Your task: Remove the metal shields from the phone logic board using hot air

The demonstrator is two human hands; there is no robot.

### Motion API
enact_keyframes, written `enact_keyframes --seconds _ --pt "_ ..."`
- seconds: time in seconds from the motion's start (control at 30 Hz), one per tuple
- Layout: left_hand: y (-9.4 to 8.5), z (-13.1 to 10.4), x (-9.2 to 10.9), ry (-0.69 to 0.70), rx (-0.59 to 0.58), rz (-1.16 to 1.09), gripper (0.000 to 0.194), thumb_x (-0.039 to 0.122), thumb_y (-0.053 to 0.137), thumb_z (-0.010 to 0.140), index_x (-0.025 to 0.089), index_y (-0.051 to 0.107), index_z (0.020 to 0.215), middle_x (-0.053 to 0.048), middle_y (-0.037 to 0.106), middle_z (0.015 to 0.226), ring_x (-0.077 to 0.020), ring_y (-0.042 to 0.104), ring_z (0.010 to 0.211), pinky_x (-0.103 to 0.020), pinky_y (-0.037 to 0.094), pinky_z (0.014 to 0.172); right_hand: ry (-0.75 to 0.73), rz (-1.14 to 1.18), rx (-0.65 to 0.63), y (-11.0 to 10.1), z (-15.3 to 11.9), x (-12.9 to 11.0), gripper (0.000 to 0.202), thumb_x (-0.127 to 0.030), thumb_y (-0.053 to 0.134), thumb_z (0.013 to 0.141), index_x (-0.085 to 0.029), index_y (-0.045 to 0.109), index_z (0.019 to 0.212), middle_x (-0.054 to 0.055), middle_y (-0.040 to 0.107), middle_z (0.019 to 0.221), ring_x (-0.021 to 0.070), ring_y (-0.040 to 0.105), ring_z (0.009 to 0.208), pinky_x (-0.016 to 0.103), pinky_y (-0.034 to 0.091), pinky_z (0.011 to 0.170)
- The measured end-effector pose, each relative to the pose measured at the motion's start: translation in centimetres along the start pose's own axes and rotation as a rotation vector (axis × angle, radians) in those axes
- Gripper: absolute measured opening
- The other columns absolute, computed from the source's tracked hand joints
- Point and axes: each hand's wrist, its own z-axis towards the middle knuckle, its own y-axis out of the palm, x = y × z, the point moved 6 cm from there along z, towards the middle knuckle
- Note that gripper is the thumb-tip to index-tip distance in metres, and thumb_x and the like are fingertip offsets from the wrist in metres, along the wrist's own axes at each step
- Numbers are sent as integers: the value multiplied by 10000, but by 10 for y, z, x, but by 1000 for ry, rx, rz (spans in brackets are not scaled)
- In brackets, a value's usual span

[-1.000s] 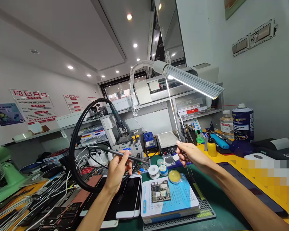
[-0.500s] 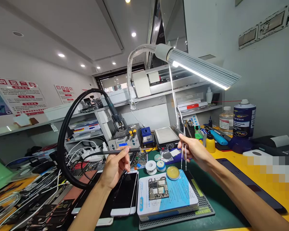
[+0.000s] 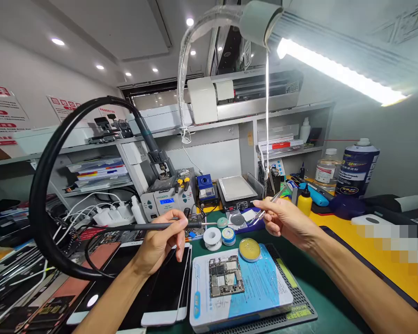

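Note:
My left hand is closed around a soldering iron, held nearly level with its tip pointing right. That tip lies close to a small round green pad in the view; whether they touch I cannot tell. In my right hand is a pair of metal tweezers, tips slanting down and left above the bench. Below and between the hands, a phone logic board lies on a white and blue box. At the box's back edge sits a round tin of yellowish flux paste.
Behind the box stand a white solder spool and a blue-and-white tin. White-framed phones lie left. A rework station and a hot plate stand behind. A thick black hose loops left; a lit lamp hangs above.
The soldering iron's tip has come over beside the green pad. The tweezers have swung from hanging downward to slanting left. The camera view has tilted down and moved closer.

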Motion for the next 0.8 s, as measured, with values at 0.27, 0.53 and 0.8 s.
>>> enact_keyframes --seconds 0.27,0.53,0.8 --pt "-1 -14 -1 -28 -68 -10 282 345 715 875 88 746 987 -12 607 517 -131 587 477 -233 517 469 41 -56 -57 12 -4 2 444 -525 822 813 -151 621 682 -51 545 446 46 431 325 159 300 349" --pt "11 -18 -11 -34 -96 -27 327 346 701 923 160 672 1191 -8 665 681 -141 652 615 -262 569 581 53 -42 -73 13 -3 1 439 -481 842 807 -176 575 641 -62 517 466 41 413 366 147 341 368" --pt "7 -19 -11 44 -47 49 341 487 585 981 165 666 1062 -34 714 812 -141 669 578 -266 567 548 62 -88 -101 24 -11 2 437 -505 835 802 -173 586 665 -30 591 463 47 466 321 139 328 334"
